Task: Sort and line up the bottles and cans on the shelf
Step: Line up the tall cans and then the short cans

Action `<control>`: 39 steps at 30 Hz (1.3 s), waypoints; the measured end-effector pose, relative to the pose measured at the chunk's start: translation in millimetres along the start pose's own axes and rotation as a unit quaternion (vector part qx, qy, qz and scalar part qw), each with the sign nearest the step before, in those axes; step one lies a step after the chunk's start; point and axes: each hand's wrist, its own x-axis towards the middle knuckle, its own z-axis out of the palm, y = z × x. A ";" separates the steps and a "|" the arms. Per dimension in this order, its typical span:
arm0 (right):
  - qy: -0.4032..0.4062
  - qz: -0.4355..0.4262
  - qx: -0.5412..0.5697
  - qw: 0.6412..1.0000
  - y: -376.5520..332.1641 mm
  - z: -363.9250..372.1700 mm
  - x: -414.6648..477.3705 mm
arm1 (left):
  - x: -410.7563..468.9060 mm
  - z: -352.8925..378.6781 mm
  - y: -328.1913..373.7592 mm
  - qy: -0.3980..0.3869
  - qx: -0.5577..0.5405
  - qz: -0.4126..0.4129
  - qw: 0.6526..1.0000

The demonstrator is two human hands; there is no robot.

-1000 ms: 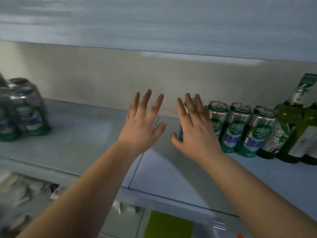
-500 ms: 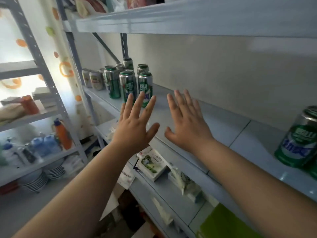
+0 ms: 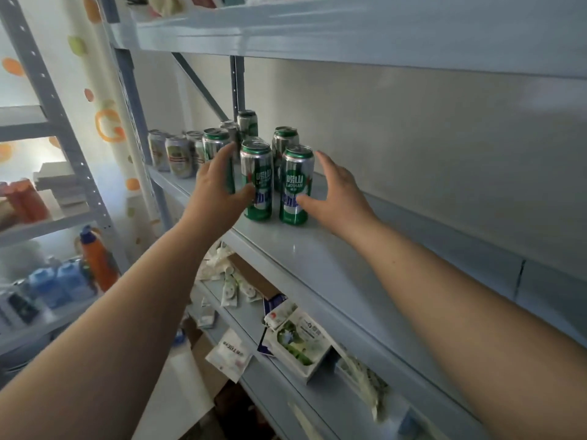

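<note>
On the shelf (image 3: 320,249) stands a loose cluster of green cans, and both hands are closing in around the front pair. Farthest left, beyond the left grip, a few paler cans (image 3: 178,155) sit well apart at the shelf's end. The left hand (image 3: 216,193) has its grip wide and curled: the fingers reach behind, against the rear left can (image 3: 215,144), while the thumb lies on the front of the front left can (image 3: 256,182), so it seems to bracket both; whether it presses firmly I cannot tell. Just beside that, between the two grips, stands the front right can (image 3: 296,184), with another can (image 3: 285,138) behind it. The right hand (image 3: 336,198) is also spread wide, thumb touching the lower front of that can, fingers reaching round its far side. To do this well, I would squeeze the group together evenly from both sides, keeping the palms low on the can bodies so none tips, and slide them along the shelf rather than lifting, labels facing forward.
</note>
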 end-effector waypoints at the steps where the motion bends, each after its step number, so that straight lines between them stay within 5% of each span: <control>1: 0.005 0.005 -0.004 1.000 0.0 5.1 15.3 | 13.0 0.2 -3.6 -0.006 0.001 0.002 1.000; 7: 0.028 0.035 -0.025 0.999 2.2 30.7 79.6 | 77.6 9.6 -27.4 -0.069 0.010 0.023 0.997; 16: 0.072 0.034 -0.015 0.997 10.7 13.5 58.4 | 106.6 44.9 -27.4 -0.149 -0.059 0.108 0.981; 30: 0.151 0.200 -0.121 0.960 69.2 -141.0 -114.9 | 26.5 180.0 120.6 -0.348 -0.240 0.228 0.877; 39: 0.147 0.212 -0.393 0.883 89.8 -209.1 -187.8 | -36.2 227.8 188.8 -0.374 -0.269 0.259 0.849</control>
